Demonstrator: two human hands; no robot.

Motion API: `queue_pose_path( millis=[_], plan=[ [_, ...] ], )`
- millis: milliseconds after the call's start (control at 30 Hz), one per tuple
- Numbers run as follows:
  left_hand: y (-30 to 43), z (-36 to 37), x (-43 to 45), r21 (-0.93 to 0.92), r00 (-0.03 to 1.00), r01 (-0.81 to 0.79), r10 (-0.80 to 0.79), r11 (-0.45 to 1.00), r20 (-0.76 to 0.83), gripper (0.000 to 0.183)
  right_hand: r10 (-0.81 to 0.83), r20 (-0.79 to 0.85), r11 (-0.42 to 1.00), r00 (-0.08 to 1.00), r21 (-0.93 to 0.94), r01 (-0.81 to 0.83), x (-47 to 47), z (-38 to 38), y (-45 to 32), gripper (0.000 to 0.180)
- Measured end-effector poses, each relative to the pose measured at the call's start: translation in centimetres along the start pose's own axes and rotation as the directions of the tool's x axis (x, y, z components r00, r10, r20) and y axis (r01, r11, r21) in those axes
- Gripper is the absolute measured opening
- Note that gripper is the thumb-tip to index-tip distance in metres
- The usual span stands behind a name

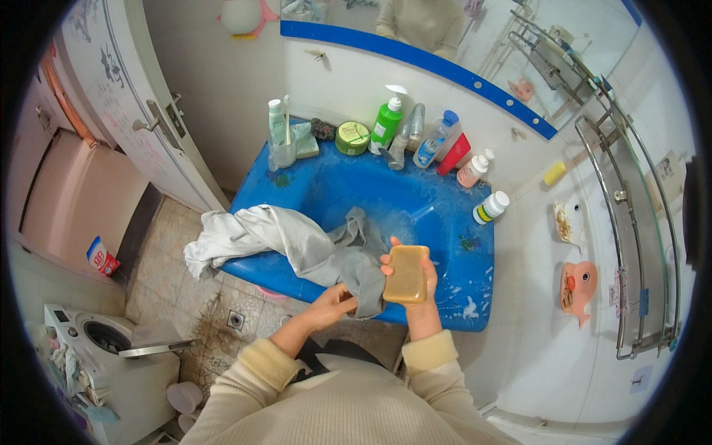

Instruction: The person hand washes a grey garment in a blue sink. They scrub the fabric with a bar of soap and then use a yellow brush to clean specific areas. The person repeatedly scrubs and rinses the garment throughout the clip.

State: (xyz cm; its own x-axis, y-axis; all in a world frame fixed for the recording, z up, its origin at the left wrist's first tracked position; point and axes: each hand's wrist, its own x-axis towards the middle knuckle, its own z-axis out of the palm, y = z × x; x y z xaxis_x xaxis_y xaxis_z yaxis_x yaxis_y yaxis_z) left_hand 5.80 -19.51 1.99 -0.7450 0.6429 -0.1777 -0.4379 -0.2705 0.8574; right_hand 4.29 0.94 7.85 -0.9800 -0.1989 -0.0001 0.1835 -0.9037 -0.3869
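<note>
In my right hand (420, 295) is a tan bar of laundry soap (407, 273), held flat side up over the front of the blue washbasin (461, 283). My left hand (328, 307) grips the edge of a garment with a grey part (364, 278) and a white part (278, 231). The garment lies across the basin's front left rim, its white end hanging past the left edge and some grey cloth dipping into the bowl. Cloudy water or suds show in the bowl, and white foam (471, 307) spots the front right rim. My left fingertips are partly hidden by the cloth.
Along the back rim stand a cup with a toothbrush (285, 150), a green tub (352, 138), a green pump bottle (385, 125), the faucet (403, 139) and several bottles. A white pill-type bottle (490, 207) is at right. An open-lidded washing machine (111, 345) stands lower left. Metal racks (617, 222) line the right wall.
</note>
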Motion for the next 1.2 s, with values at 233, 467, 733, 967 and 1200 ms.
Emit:
queue_pose_path(
  millis=[233,467,733,967,1200],
  plan=[
    [5.9,1.5,-1.3,0.649,0.950,-0.138,0.286,0.749,-0.128,0.022,-0.115,-0.094,0.992,0.989,-0.057,0.110,-2.0,-0.7,-1.2,0.062],
    [0.3,-2.1,0.1,0.741,0.964,0.173,0.043,0.648,-0.263,0.036,-0.107,-0.419,0.908,0.902,-0.410,-0.083,-0.7,-4.9,-1.0,0.060],
    [-3.0,-1.3,-2.8,0.571,0.925,0.231,0.004,0.788,-0.380,0.024,-0.411,-0.117,-0.258,0.904,-0.936,-0.238,-0.2,-4.2,3.1,0.084],
    [-8.7,-4.7,-5.0,0.702,0.955,0.131,0.102,0.700,-0.279,0.013,0.199,0.288,-0.797,0.937,-0.509,0.326,-1.1,-3.1,8.4,0.071],
    [-6.6,-4.2,-4.3,0.730,0.977,0.021,0.140,0.683,-0.159,0.020,-0.162,-0.435,-0.604,0.886,-0.666,-0.438,7.0,-8.8,5.1,0.070]
  ],
)
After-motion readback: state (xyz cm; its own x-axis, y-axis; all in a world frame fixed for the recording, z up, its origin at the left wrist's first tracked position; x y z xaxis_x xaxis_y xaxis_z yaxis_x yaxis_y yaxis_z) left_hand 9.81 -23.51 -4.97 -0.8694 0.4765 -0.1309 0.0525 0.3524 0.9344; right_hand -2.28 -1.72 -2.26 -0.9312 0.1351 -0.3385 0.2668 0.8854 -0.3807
